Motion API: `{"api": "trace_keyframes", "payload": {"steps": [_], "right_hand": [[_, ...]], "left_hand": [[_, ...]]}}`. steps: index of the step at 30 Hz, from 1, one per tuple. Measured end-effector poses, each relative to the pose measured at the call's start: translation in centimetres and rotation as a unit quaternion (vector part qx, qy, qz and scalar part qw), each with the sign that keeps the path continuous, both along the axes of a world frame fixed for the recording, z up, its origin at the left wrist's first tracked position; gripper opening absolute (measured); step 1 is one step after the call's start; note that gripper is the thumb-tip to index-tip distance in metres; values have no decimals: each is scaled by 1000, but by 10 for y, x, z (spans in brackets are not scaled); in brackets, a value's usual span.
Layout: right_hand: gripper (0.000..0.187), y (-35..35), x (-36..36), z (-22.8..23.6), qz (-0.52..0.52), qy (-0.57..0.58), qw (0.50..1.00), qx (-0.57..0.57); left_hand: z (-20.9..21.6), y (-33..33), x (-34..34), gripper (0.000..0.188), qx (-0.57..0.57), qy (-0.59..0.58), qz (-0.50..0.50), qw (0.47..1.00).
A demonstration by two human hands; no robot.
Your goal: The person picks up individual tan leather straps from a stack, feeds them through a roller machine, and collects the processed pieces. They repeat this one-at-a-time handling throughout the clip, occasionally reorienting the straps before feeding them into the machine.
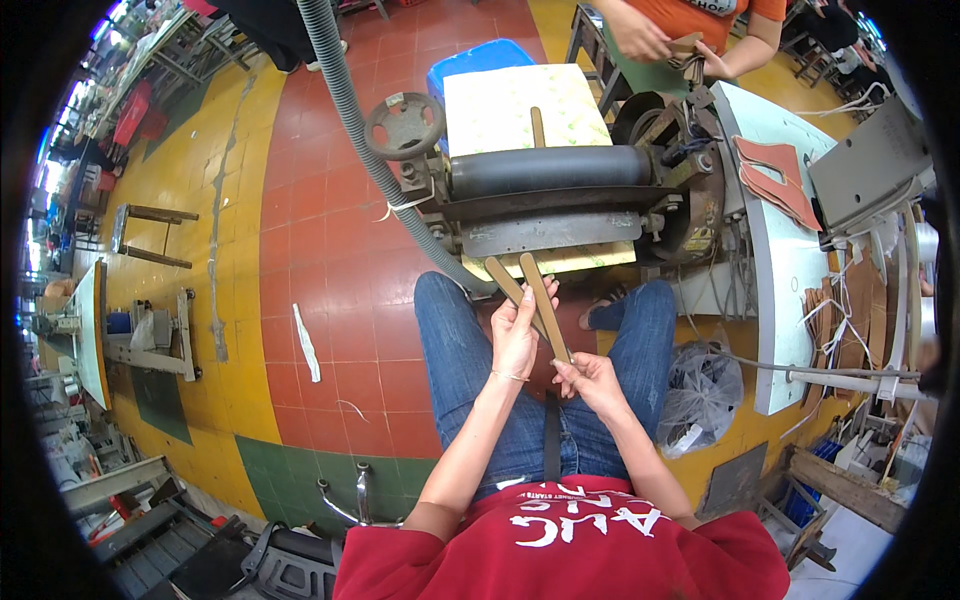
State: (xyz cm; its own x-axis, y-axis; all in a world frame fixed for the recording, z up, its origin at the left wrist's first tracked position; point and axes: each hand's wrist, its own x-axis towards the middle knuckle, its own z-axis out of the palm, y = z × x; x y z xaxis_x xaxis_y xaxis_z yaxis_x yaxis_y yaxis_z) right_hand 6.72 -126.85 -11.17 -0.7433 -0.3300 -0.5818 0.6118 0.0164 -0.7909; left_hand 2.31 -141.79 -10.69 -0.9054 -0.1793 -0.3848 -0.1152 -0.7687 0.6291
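Observation:
Two long, narrow brown strips with rounded ends, leather-like, are in my hands above my lap. My left hand (517, 330) is closed round both near their middle; one left strip (505, 281) leans out to the left. The right strip (543, 305) crosses in front of it, and my right hand (588, 382) pinches its lower end. Ahead of my knees stands a roller machine with a dark roller (550, 172) and a metal plate (552, 233). Another brown strip (537, 127) lies on the pale patterned board (490, 100) behind the roller.
A handwheel (404, 126) and grey ribbed hose (345, 90) flank the machine's left. On the right, a pale table (775, 260) bears orange-brown leather pieces (775, 180). Across from me, a person in orange (690, 40) handles brown pieces. A plastic bag (700, 395) lies beside my right leg.

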Motion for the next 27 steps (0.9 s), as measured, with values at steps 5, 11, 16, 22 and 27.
{"api": "trace_keyframes", "payload": {"steps": [5, 11, 16, 22, 27], "right_hand": [[17, 12, -14, -15, -117, 6, 993, 11], [19, 22, -62, -37, -137, -7, 990, 25], [20, -7, -123, -27, -173, 21, 982, -68], [19, -8, -94, 8, -180, -1, 981, -67], [18, 1, -50, 10, -198, -28, 975, -93]], "left_hand": [[7, -10, -6, 38, -82, 14, 72, 994], [14, -37, 3, 41, -89, 0, 42, 995], [20, -30, 23, 38, -34, -17, 0, 999], [27, -19, 32, 39, 8, -18, -49, 999], [25, -11, 27, 38, 18, -8, -80, 997]]}}
